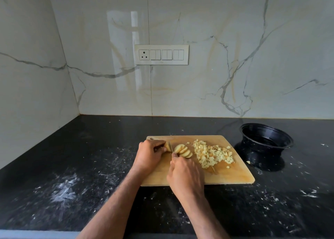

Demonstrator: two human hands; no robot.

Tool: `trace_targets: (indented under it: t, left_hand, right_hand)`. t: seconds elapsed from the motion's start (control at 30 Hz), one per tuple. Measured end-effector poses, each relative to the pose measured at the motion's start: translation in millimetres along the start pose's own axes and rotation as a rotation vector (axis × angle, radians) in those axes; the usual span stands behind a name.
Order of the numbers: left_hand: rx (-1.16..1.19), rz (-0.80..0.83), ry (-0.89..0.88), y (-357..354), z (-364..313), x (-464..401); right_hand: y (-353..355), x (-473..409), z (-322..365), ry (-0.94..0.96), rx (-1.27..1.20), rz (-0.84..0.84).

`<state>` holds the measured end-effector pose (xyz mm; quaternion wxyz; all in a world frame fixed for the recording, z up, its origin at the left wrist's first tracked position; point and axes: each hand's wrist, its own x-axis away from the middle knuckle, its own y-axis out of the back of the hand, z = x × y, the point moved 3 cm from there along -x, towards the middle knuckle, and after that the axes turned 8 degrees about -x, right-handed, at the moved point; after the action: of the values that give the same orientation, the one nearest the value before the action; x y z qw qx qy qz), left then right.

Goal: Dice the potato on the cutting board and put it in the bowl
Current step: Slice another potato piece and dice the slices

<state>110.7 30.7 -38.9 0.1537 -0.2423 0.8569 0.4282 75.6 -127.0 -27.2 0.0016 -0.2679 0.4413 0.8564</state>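
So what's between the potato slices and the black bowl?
In the head view, a pile of diced potato lies on the cutting board between the potato slices and the black bowl.

A glossy white marble-look wall [235, 49] with grey veining meets a side wall at the left corner — on it a cream switch plate [161, 54] reflects soft light above the speckled black stone bench [90, 166].

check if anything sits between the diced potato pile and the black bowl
Nothing visible does. The diced potato pile lies at the right of the cutting board; the black bowl stands just off its right edge, with only bare counter and one stray piece between.
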Motion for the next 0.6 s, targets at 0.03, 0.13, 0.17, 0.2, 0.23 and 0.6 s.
trace_targets:
  t: [0.03, 0.13, 0.17, 0.2, 0.23, 0.6]
  left_hand:
    - [0.008, -0.014, 0.014, 0.1, 1.0, -0.3]
    - [0.041, -0.045, 0.041, 1.2, 3.6, 0.0]
    - [0.049, -0.05, 0.043, 1.8, 3.7, 0.2]
    - [0.058, -0.045, 0.043, 2.2, 3.7, 0.7]
    - [0.065, -0.03, 0.04, 1.8, 3.7, 1.2]
    - [0.113, -0.019, 0.091, -2.1, 6.2, -1.0]
  right_hand:
    - [-0.3, 0.4, -0.3, 0.002, -0.005, 0.004]
    - [-1.8, 1.8, 0.1, 0.019, -0.012, 0.005]
    - [-2.0, 2.2, 0.3, 0.026, -0.016, 0.001]
    - [-2.1, 2.3, 0.6, 0.029, -0.021, -0.003]
    - [-2.4, 2.4, 0.5, 0.029, -0.026, -0.005]
    - [6.4, 3.3, 2.7, 0.013, -0.101, -0.119]
